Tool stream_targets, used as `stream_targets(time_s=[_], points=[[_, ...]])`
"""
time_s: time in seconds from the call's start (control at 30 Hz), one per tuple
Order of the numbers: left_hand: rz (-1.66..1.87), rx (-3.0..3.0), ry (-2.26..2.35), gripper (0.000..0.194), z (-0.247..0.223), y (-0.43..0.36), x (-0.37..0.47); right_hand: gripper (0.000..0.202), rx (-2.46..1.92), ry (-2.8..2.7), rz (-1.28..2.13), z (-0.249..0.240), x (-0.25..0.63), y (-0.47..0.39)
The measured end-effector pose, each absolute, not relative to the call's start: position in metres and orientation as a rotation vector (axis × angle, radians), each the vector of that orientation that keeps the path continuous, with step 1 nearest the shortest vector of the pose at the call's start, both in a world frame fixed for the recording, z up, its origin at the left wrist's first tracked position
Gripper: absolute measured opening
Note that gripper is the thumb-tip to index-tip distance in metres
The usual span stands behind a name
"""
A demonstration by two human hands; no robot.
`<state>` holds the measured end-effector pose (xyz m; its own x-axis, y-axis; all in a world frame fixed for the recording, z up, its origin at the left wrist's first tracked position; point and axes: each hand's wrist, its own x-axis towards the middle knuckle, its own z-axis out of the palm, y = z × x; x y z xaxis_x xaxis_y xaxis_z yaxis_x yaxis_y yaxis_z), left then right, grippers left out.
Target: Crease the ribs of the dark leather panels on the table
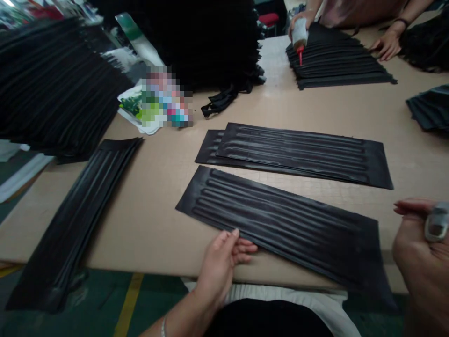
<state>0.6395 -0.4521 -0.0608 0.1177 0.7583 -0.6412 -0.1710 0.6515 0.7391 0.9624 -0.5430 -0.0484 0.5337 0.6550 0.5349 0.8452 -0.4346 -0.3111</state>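
Observation:
A black ribbed panel (280, 220) lies slantwise on the table in front of me, its lower right corner reaching past the near edge. My left hand (226, 252) pinches its near long edge, thumb on top and the other fingers curled. To the right of the panel, my right hand (417, 248) is closed around what looks like a small whitish bottle (437, 222); only one end shows and the rest is hidden in the fist. Just behind, two or more similar panels (298, 152) overlap, apart from both hands.
More black panels (80, 210) overhang the table's front edge at left. Tall black stacks (210, 42) stand behind, near black straps (219, 102) and a printed packet (140, 110). Across the table (157, 187), a co-worker's hand holds a red-tipped bottle (300, 37) over fanned panels (343, 61).

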Motion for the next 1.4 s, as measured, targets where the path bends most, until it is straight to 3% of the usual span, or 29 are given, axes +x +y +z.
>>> stream_targets(time_s=[0.17, 0.27, 0.43, 0.57, 0.87, 1.27, 1.4], points=[[0.180, 0.328, 0.958, 0.036, -0.063, -0.511, 0.653, 0.028, -2.121, -1.728, -0.262, -0.046, 0.947, -0.536], [-0.089, 0.726, 0.716, 0.034, -0.050, -0.495, 0.655, 0.037, -2.028, -1.938, -0.027, -0.057, 0.920, -0.529], [0.425, 2.062, 0.886, 0.032, -0.051, -0.438, 0.657, 0.051, -2.008, -2.013, 0.065, -0.073, 0.874, -0.517], [0.499, 2.598, 1.010, 0.039, -0.075, -0.417, 0.660, 0.059, -1.974, -2.056, 0.082, -0.073, 0.854, -0.501], [0.437, 2.723, 0.970, 0.041, -0.088, -0.416, 0.668, 0.057, -1.934, -2.109, 0.118, -0.081, 0.840, -0.486], [0.498, 2.813, 0.979, 0.038, -0.087, -0.412, 0.681, 0.039, -1.972, -2.085, 0.095, -0.079, 0.854, -0.478], [0.532, 2.824, 0.954, 0.039, -0.092, -0.412, 0.684, 0.044, -1.950, -2.061, 0.069, -0.084, 0.868, -0.485]])
